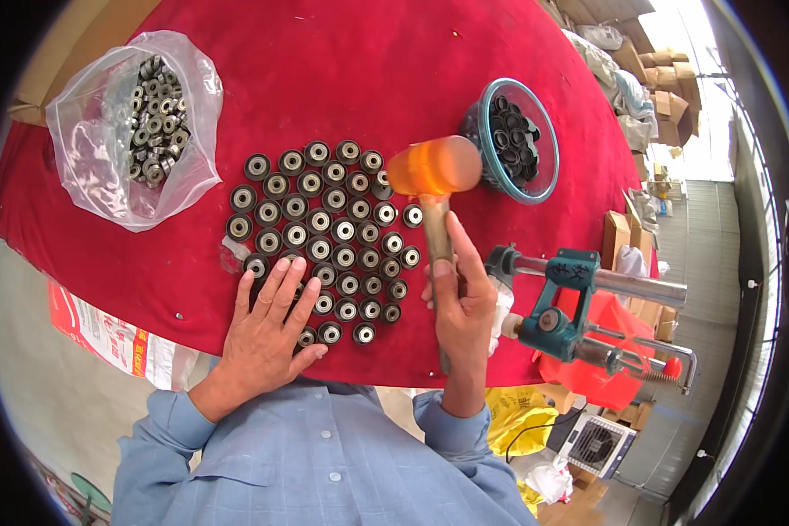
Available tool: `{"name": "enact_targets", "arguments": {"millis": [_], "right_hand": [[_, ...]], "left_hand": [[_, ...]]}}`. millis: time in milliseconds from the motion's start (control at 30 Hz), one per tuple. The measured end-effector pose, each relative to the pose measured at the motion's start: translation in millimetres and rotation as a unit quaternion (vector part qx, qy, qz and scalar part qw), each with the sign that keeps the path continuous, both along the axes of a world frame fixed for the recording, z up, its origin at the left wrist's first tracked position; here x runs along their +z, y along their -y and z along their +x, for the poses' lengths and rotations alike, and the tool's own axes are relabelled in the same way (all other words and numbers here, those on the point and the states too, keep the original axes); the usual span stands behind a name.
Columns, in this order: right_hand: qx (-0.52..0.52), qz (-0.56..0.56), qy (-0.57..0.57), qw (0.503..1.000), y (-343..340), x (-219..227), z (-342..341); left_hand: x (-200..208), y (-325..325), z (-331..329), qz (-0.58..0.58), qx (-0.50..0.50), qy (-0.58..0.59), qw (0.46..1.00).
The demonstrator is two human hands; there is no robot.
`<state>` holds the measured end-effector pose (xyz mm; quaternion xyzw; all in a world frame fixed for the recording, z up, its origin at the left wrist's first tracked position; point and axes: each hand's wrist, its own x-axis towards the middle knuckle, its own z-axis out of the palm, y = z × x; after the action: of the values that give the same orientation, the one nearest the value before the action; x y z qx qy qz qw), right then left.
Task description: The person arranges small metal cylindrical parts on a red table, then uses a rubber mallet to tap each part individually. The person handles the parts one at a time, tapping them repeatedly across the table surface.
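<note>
My right hand (465, 307) is wrapped round the wooden handle of a mallet with an orange head (434, 167). The mallet is raised at the right side of a cluster of black rings with metal bearings (319, 249) set in them, standing on the red cloth. My left hand (272, 329) lies flat with its fingers stretched over the near left pieces of the cluster, hiding some of them. A clear plastic bag (188, 79) at the far left holds loose metal bearings (159, 123). A glass bowl (548, 167) of black rings (513, 140) stands at the far right.
A green hand press (565, 302) with metal shafts sits at the table's right edge, beside a red plastic container (596, 368). Cardboard boxes (666, 105) and bags line the right side. A fan unit (596, 445) stands on the floor at the lower right.
</note>
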<state>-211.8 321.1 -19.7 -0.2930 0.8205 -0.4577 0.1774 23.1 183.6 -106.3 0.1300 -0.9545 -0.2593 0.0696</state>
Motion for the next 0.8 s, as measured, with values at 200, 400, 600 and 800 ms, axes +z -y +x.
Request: {"name": "enact_targets", "arguments": {"millis": [200, 400, 600, 800], "right_hand": [[-0.017, -0.006, 0.001, 1.000, -6, -11, -4], [-0.072, -0.042, 0.044, 0.996, -17, -10, 2], [-0.091, -0.056, 0.050, 0.993, -36, -10, 2], [-0.115, -0.065, 0.067, 0.989, -42, -10, 0]], "left_hand": [[38, 31, -31, 0.032, 0.047, -0.152, 0.987], [29, 89, -154, -0.065, -0.005, -0.228, 0.972], [-2, 101, -193, -0.087, -0.050, -0.188, 0.977], [-4, 102, -201, -0.037, -0.070, -0.196, 0.977]]}}
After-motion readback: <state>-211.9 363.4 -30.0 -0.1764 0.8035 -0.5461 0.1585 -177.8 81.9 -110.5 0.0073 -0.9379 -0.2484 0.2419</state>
